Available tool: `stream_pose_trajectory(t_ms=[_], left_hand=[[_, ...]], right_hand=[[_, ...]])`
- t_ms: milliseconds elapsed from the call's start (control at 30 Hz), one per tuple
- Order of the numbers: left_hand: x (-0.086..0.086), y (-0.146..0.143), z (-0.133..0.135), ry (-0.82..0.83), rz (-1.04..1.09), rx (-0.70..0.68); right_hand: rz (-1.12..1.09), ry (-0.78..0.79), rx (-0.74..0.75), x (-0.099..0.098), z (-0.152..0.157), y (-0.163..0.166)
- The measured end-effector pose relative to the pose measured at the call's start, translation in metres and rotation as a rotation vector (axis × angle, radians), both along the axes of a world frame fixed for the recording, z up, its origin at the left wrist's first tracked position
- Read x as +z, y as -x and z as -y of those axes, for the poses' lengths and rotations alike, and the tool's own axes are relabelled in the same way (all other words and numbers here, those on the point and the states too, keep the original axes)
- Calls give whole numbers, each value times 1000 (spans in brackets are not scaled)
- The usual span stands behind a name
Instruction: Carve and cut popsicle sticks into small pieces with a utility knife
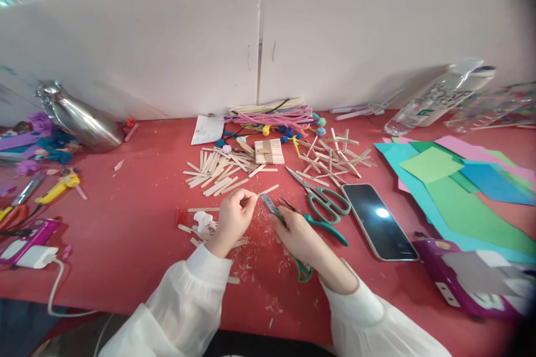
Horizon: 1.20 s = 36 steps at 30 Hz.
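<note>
My left hand (235, 216) pinches a thin wooden craft stick (268, 190), which points up and to the right. My right hand (296, 232) is wrapped round a green-and-grey utility knife (271, 206), its metal front end close to the stick; I cannot tell whether they touch. Pale wood shavings (247, 268) are scattered on the red table below my hands. Beside my right hand lie teal-handled pliers (329, 228) and scissors (326, 201) with grey-green handles. Under my left wrist are more craft sticks and a crumpled white scrap (205, 223).
Loose craft sticks (213, 170), a bundle of sticks (270, 152) and pipe cleaners (272, 116) lie ahead. To the right are a phone (381, 223), coloured paper (456, 195) and a bottle (422, 106). A metal jug (86, 121) and yellow glue gun (56, 189) sit left.
</note>
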<state>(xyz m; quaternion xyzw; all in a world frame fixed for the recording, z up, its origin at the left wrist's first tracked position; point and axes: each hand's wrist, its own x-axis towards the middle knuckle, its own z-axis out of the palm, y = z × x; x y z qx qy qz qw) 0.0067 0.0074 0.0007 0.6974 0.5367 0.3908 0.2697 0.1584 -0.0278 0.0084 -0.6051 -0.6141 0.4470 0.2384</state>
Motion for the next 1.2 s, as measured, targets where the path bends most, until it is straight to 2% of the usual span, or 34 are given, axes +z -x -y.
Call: stream_pose_trajectory(t_ms=[333,467,533,667,833,1200], left_hand=[[2,0,2,-30,-20,-17],[0,9,-5,-62,58,110],[-1,12,-10,-8,129,158],[-5,10,-12,118,236,82],[-5,3,-8,152,213,54],[-5,-2,-3,107,141,7]], right_hand=[[-141,110,28,1,-2,-10],[-196,119,-65,-4,-8,-23],[-194,85,-106,-6,-10,-27],[-136,7,-66,-5,-6,-17],[-5,-112,-43,-1,0,-3],[-85,11,-17,-4,1,0]])
